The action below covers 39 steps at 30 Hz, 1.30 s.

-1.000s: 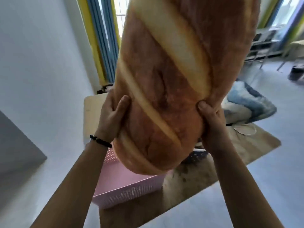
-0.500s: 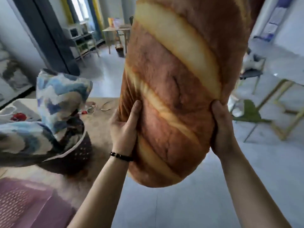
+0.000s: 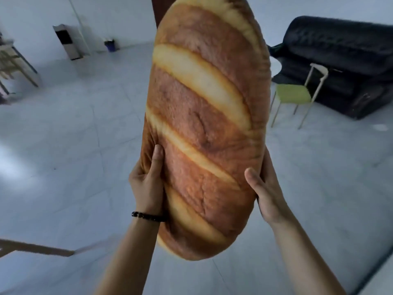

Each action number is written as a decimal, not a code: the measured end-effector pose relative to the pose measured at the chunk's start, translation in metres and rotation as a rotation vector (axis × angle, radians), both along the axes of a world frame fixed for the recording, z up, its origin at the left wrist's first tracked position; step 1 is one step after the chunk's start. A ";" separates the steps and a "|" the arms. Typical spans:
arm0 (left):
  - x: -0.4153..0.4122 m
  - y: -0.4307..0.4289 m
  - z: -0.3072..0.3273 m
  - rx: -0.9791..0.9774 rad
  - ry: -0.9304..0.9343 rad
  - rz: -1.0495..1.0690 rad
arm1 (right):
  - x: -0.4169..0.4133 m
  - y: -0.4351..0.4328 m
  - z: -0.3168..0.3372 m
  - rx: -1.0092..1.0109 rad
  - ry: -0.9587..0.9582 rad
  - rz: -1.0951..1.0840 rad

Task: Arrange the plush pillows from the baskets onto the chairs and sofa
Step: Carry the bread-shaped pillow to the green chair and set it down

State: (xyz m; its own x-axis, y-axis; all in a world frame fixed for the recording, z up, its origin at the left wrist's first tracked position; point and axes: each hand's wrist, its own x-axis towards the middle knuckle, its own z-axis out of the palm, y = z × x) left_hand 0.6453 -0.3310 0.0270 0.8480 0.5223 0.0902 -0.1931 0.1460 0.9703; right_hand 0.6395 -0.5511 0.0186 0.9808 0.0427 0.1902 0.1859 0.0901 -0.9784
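Note:
A large bread-loaf plush pillow [image 3: 204,128] fills the middle of the view, held upright in the air and tilted a little to the right. My left hand [image 3: 147,186] grips its lower left edge, thumb pressed into the front. My right hand [image 3: 265,192] grips its lower right edge. A black sofa [image 3: 340,60] stands at the far right against the wall. In front of it is a chair with a green seat [image 3: 294,95] and pale legs. No basket is in view.
Pale tiled floor [image 3: 74,145] spreads across the room. A tall bin [image 3: 68,41] and a small blue bin [image 3: 110,45] stand by the far wall. Wooden chair or table legs [image 3: 12,67] show at the far left. A rug corner [image 3: 36,250] lies at the lower left.
The view has swung right: the pink and dark baskets, the blue pillow and the rug have left the frame, and the sofa and green chair have come in. Both hands keep their hold.

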 end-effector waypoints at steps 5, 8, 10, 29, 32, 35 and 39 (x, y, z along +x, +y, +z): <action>0.111 -0.069 -0.009 -0.078 0.077 -0.053 | 0.072 -0.068 -0.021 -0.067 0.111 -0.024; 0.188 -0.107 -0.032 -0.105 0.073 -0.147 | 0.133 -0.096 -0.039 -0.106 0.134 -0.092; 0.245 -0.134 -0.050 -0.084 0.075 -0.261 | 0.185 -0.117 -0.046 -0.127 0.123 -0.198; 0.768 -0.471 -0.068 0.139 0.110 -0.924 | 0.633 -0.415 -0.063 -0.079 0.202 -0.769; 0.853 -0.539 -0.074 0.164 0.108 -0.907 | 0.720 -0.479 -0.073 -0.041 0.219 -0.769; 0.940 -0.591 -0.057 0.172 0.114 -0.878 | 0.811 -0.535 -0.058 -0.033 0.233 -0.742; 1.053 -0.636 -0.037 0.141 0.068 -0.854 | 0.933 -0.590 -0.030 -0.064 0.233 -0.676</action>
